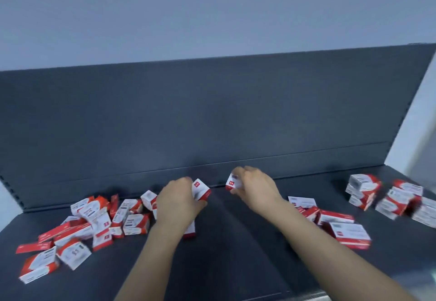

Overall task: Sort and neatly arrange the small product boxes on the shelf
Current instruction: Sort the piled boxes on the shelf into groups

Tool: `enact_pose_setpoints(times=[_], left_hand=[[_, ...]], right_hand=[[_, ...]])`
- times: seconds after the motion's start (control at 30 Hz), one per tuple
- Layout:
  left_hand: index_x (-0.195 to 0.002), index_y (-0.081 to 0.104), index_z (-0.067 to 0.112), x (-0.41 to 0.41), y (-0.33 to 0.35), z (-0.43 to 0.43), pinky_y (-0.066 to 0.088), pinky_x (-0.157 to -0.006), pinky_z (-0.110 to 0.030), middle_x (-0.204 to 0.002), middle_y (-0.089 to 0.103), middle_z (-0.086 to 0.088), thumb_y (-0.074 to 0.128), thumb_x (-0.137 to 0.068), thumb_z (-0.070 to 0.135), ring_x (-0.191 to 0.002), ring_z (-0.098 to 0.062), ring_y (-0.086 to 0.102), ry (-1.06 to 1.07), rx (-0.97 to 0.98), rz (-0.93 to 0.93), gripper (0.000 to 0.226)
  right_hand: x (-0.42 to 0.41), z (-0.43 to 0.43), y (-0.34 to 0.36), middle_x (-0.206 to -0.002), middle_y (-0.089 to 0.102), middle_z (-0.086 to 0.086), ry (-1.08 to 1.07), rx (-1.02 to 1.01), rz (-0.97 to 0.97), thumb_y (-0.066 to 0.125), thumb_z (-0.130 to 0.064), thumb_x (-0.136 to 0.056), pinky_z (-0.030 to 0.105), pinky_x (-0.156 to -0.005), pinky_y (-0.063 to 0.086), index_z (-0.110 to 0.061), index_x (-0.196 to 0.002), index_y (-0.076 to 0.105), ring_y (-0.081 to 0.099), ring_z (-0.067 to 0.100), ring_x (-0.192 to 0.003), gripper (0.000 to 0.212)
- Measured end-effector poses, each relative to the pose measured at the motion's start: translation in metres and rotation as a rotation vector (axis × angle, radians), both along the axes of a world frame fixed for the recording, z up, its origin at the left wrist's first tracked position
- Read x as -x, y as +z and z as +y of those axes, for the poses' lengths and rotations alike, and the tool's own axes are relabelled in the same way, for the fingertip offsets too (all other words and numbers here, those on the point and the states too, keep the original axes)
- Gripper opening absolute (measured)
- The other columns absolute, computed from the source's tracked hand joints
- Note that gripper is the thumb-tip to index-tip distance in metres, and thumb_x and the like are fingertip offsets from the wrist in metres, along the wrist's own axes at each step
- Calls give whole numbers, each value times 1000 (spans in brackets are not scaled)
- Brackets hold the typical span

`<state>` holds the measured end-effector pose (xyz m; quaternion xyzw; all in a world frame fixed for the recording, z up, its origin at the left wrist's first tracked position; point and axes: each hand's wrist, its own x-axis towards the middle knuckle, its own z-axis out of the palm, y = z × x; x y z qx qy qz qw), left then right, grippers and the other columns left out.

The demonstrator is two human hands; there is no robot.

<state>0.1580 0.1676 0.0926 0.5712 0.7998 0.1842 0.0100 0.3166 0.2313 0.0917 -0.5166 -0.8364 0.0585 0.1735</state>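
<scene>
Small red-and-white product boxes lie on a dark shelf [236, 241]. My left hand [179, 199] grips one small box [201, 188] near the back of the shelf. My right hand [254, 188] holds another small box [232, 183] a little to the right, also near the back panel. A jumbled heap of boxes [94, 218] spreads over the shelf's left part. A longer box [190, 230] lies partly under my left wrist.
Flat boxes [339, 226] lie to the right of my right forearm. Stacked boxes [363, 190] and more stacks [405, 201] stand at the far right. The dark back panel [212, 117] rises behind. The picture is blurred by motion.
</scene>
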Motion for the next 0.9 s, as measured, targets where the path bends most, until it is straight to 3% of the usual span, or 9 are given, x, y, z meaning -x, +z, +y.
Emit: enact_pose_setpoints(times=[0.37, 0.67, 0.9], left_hand=[[-104, 59, 15, -179, -18, 81, 46, -74, -31, -108, 65, -4, 73, -74, 33, -100, -24, 61, -122, 163, -34, 38], [-101, 57, 14, -197, -42, 112, 47, -74, -29, -107, 64, -2, 76, -70, 35, -99, -19, 61, -56, 340, -48, 41], [-107, 55, 14, -192, -44, 117, 46, -77, -29, -113, 61, -4, 72, -76, 25, -104, -20, 59, -39, 350, 4, 37]], right_hand=[[-189, 57, -16, -122, 60, 8, -87, 149, -100, 62, -29, -86, 34, -88, 47, -14, -119, 55, 56, 26, -111, 37], [-225, 78, -37, -117, 64, 5, -78, 367, -143, 63, -30, -85, 34, -87, 49, -16, -115, 57, 60, 23, -106, 34], [-222, 86, -44, -121, 61, 1, -45, 411, -152, 63, -34, -85, 28, -84, 51, -22, -122, 53, 61, 17, -105, 40]])
